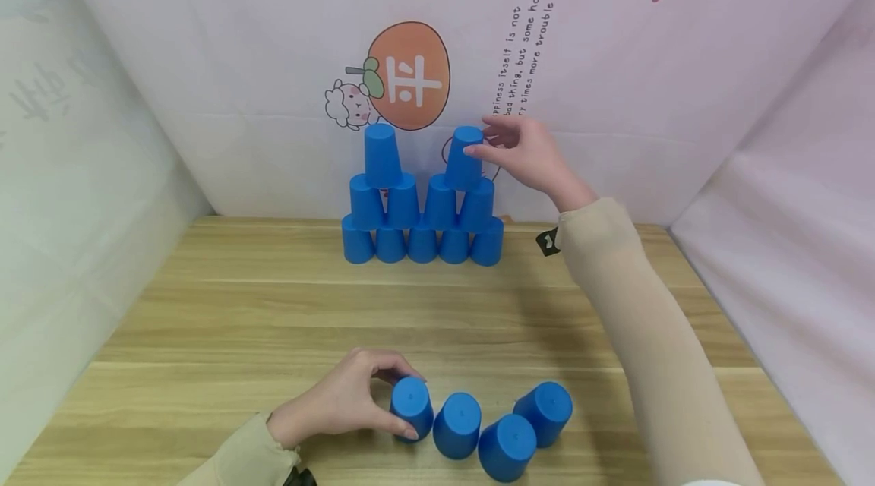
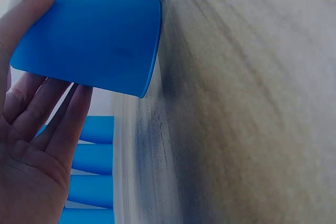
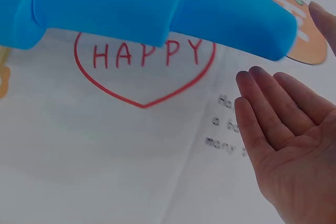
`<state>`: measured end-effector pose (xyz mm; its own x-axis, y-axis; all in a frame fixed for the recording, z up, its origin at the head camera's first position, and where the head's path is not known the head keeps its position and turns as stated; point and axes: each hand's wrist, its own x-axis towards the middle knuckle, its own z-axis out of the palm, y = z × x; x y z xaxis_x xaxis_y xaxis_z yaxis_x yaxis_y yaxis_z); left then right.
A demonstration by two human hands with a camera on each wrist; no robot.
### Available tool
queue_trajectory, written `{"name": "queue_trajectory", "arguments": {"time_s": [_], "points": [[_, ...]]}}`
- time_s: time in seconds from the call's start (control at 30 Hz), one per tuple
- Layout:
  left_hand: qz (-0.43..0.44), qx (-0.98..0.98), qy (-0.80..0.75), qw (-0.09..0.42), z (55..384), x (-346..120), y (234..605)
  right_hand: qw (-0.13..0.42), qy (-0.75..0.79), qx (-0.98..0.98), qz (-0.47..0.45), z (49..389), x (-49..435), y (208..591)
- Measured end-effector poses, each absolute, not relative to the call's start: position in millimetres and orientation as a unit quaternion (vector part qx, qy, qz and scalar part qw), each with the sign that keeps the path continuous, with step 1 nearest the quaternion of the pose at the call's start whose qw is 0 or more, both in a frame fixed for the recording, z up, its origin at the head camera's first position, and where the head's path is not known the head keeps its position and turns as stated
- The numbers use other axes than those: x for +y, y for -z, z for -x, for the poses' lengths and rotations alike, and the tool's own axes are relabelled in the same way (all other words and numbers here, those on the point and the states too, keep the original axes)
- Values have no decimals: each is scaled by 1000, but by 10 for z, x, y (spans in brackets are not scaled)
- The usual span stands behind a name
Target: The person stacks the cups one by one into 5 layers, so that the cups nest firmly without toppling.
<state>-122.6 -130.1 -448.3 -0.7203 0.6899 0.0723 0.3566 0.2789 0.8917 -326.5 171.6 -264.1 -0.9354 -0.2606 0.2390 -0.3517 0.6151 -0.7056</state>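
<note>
Blue cups stand upside down in a stepped stack (image 1: 422,243) at the back of the table, with a row at the bottom, a second row above and two single cups on top. My right hand (image 1: 529,156) is beside the top right cup (image 1: 462,171). In the right wrist view its fingers (image 3: 286,111) are spread away from that cup, holding nothing. Near the front, my left hand (image 1: 342,399) grips an upside-down blue cup (image 1: 412,404) between thumb and fingers. In the left wrist view, the thumb lies along one side of this cup (image 2: 89,43).
Right of the held cup, three more upside-down cups stand close together: one beside it (image 1: 457,425), one nearer the front (image 1: 507,446) and one farther right (image 1: 544,411). A printed cloth (image 1: 588,53) hangs behind the wooden table (image 1: 307,319). A small black tag (image 1: 547,242) lies by the right sleeve.
</note>
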Motion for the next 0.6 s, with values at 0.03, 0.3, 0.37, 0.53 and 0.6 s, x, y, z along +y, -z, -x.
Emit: {"name": "queue_trajectory", "arguments": {"time_s": [0.03,0.3,0.37,0.53,0.6], "points": [[-334,782,-499,168,1227,-1300,4483,58,-405,-896,-170,3243,1743,2629],[-331,785,-496,167,1221,-1300,4474,77,-406,-892,-183,2992,1914,2538],[-331,786,-495,166,1221,-1300,4473,81,-400,-893,-188,2914,1952,2531],[-331,787,-493,167,1224,-1299,4472,87,-377,-898,-208,2733,2059,2578],[-331,787,-492,167,1226,-1300,4473,89,-367,-900,-218,2663,2104,2616]]}}
